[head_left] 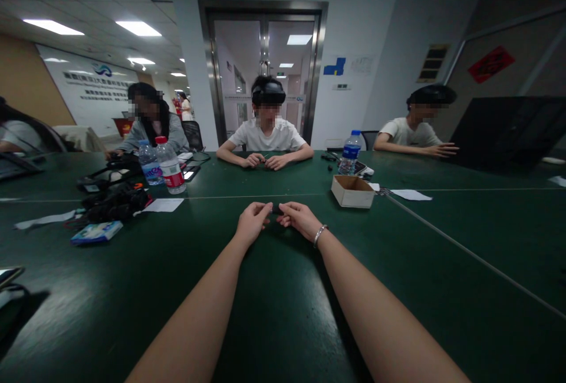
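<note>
Both my hands meet just above the green table (274, 289), straight ahead of me. A small dark piece (276, 210) spans the gap between them; it is too small to name. My left hand (254, 221) pinches its left end between thumb and fingertips. At the other end, my right hand (301, 218) grips it the same way, with a silver bracelet (320, 235) round the wrist. The fingers cover most of the piece.
An open cardboard box (352, 195) stands beyond my right hand, near a water bottle (349, 153). To the left are two bottles, a red-capped one (170, 168) in front, black gear (112, 201) and a blue-white packet (96, 233). A person in a headset (267, 129) sits opposite; others sit either side.
</note>
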Tool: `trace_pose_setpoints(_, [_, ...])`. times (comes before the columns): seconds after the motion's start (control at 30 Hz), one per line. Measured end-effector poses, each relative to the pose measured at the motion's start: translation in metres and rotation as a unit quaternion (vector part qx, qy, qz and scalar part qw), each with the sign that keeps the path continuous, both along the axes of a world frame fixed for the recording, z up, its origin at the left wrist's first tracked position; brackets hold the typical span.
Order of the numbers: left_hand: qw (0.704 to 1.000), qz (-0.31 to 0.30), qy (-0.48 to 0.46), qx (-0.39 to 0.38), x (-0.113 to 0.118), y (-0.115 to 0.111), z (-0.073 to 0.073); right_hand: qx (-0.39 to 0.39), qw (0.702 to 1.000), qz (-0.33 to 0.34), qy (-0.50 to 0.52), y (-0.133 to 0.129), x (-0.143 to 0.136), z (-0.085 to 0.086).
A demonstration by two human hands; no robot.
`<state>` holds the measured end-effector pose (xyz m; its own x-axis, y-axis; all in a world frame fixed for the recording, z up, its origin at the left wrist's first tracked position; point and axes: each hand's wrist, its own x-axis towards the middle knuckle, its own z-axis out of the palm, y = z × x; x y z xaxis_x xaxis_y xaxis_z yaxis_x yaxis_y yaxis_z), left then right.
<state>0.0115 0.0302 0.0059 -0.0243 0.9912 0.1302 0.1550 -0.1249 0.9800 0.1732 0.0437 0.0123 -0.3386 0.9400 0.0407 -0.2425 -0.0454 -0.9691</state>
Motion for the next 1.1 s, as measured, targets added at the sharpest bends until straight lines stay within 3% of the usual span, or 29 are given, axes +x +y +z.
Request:
trace_pose_setpoints(0.13, [0.999,0.007,0.051,-0.002,-0.0002,0.0032,-0.0026,-0.005,1.000,-0.009,-0.006,0.0005,0.0002,-0.0007])
trace_pose_setpoints(0.27, [0.998,-0.030,0.008,0.048,0.0000,0.0015,-0.0031,-0.003,1.000,-0.014,0.000,0.0010,0.0010,-0.0008])
trace_pose_setpoints(0.47, [0.999,0.002,0.037,-0.026,0.0005,0.0015,-0.0016,0.004,1.000,-0.001,-0.004,0.0008,0.0005,-0.0011])
trace_pose_setpoints(0.73, [0.997,-0.059,0.008,0.044,0.0013,-0.0029,0.0004,-0.005,1.000,-0.012,0.000,0.0016,0.0006,-0.0014])
trace_pose_setpoints(0.93, [0.999,0.001,0.048,-0.026,-0.0001,0.0032,-0.0041,0.004,1.000,-0.013,-0.012,0.0014,-0.0007,-0.0017])
trace_pose_setpoints(1.1, [0.998,-0.035,0.047,0.018,-0.0019,0.0035,-0.0062,0.003,1.000,-0.017,0.006,0.0021,0.0004,-0.0025])
